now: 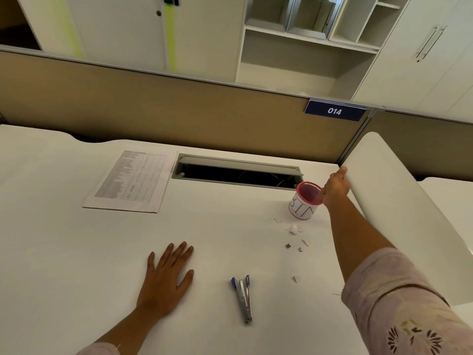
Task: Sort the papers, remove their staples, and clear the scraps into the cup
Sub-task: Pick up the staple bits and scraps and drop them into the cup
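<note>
The left hand (166, 280) is laid flat, palm down, on the white surface (76, 252), its fingers (179, 252) spread and nothing held. The right hand (336, 187) is stretched out to the red-rimmed cup (304, 201) at the far right and is seen against its rim; whether its fingers are closed on the cup cannot be told. Paper scraps (293, 229) and small bits are scattered just in front of the cup. A staple remover (243, 298) is seen lying between the arms. A printed stack of papers (133, 180) is placed at the far left, beside the open cable slot (238, 172)
</note>
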A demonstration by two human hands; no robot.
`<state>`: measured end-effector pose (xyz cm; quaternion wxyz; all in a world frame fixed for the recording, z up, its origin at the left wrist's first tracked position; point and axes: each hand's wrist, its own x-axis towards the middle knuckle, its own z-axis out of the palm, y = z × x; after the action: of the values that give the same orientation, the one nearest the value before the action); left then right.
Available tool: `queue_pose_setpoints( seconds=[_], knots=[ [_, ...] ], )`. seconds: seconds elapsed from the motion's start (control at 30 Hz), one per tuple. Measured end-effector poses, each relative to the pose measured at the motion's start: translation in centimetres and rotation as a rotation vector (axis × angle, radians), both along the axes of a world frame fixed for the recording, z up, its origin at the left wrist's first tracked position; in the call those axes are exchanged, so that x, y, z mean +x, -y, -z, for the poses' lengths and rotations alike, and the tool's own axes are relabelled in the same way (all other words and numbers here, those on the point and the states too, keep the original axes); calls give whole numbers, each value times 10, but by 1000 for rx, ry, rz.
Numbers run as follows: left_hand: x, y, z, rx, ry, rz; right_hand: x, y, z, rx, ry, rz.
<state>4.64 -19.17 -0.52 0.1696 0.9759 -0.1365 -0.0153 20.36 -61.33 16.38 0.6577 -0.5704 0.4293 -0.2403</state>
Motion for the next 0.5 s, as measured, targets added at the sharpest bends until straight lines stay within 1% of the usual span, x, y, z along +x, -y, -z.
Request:
queue_pose_setpoints(
  seconds=[0.1, 0.2, 0.4, 0.5],
  knots=[
    [10, -1, -1, 16, -4, 14, 5, 2, 3, 43, -37, -24],
    [12, -1, 1, 24, -4, 21, 9, 3, 7, 12, -64, -53],
    [12, 0, 1, -13, 11, 19, 15, 8, 19, -216, -129, -102],
    [12, 0, 1, -21, 13, 17, 16, 6, 19, -333, -206, -236]
  ],
)
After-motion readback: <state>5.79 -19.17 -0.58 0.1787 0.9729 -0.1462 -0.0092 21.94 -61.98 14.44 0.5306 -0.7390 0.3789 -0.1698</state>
